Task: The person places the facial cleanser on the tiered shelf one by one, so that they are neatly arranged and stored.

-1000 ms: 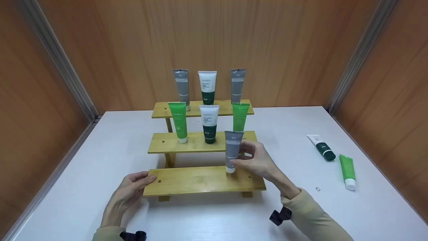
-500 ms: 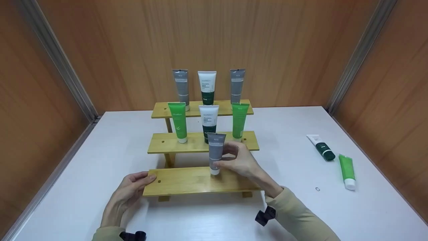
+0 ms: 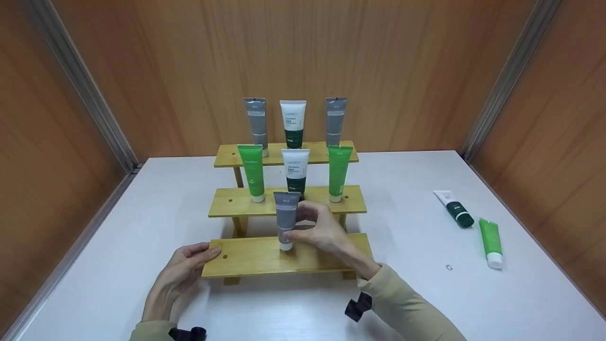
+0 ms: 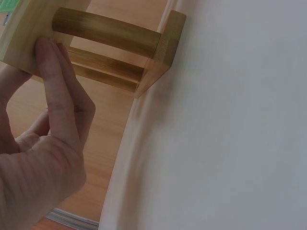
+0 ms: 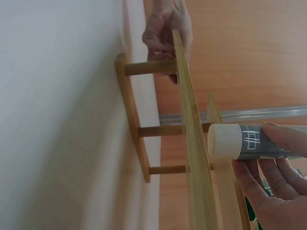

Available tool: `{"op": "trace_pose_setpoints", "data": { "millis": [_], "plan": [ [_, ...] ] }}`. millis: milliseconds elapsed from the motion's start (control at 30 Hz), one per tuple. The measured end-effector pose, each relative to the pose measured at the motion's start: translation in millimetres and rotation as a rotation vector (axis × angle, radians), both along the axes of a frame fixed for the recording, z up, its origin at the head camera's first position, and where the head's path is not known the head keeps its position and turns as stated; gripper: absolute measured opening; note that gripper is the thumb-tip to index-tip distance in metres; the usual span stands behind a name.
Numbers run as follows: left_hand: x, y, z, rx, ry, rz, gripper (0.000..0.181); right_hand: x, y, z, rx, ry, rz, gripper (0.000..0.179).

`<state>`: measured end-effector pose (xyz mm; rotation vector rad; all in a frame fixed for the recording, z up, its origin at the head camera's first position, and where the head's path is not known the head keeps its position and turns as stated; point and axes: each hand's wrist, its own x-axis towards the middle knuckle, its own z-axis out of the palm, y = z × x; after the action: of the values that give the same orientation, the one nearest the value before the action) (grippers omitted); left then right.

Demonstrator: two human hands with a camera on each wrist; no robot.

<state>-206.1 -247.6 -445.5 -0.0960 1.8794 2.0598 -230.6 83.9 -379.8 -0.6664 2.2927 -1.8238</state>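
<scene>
My right hand [image 3: 324,230] pinches a grey squeeze tube [image 3: 286,215] between thumb and fingers, upright with its white cap down. In the right wrist view the tube's white cap [image 5: 225,141] is right at the edge of the bottom board. My left hand [image 3: 185,265] grips the left end of the bottom board [image 3: 255,260] of a three-step wooden display rack, thumb on top. Seen in the left wrist view, its fingers [image 4: 56,91] press the underside of the board [image 4: 29,33].
Green tubes [image 3: 253,173] flank a white-and-green tube [image 3: 297,166] on the middle step. Grey tubes [image 3: 257,121] flank another white-and-green tube [image 3: 293,121] on the top step. At right, a white-and-green tube [image 3: 454,208], a green tube [image 3: 492,241] and a small ring [image 3: 449,267] lie on the table.
My right hand has carried the grey tube leftward along the bottom step, from near its right end to about its middle. My left hand has stayed on the board's left end.
</scene>
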Motion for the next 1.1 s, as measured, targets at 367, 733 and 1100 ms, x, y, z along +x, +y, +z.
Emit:
{"op": "trace_pose_setpoints", "data": {
  "millis": [367,733,1100],
  "plan": [
    [-0.4,0.0,-0.8,0.004,0.006,-0.011,0.056,0.9,-23,-3.1,0.013,0.012,0.023,0.049],
    [0.2,1.2,0.6,-0.010,-0.009,0.022,0.049,0.4,-43,-7.2,-0.007,0.007,0.051,0.050],
    [-0.4,2.2,1.4,-0.025,-0.015,0.026,0.054,-0.9,-55,-11.7,-0.025,0.018,0.077,0.049]
  ]
}}
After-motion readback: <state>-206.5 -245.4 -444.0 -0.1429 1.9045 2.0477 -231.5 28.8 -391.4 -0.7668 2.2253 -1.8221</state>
